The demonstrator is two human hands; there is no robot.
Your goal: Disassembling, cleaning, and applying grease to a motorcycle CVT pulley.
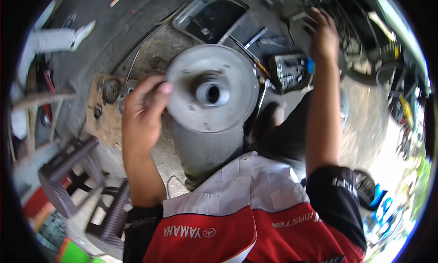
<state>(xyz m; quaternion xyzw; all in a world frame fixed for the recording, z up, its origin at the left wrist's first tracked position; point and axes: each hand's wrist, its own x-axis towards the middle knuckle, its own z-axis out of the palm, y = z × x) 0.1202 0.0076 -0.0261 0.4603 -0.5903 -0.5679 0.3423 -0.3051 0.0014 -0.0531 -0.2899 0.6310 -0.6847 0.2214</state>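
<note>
Grey and round, the metal disc with a raised tubular hub seems propped over your grey-trousered leg, presumably to bear its weight, your half-open left hand at its rim, your blurred, outstretched right hand's grip unreadable.

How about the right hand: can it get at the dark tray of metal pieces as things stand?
Likely yes: the right hand is near the dark tray, off its upper-right corner, with nothing visible between them. Blur hides whether it holds something.
</note>
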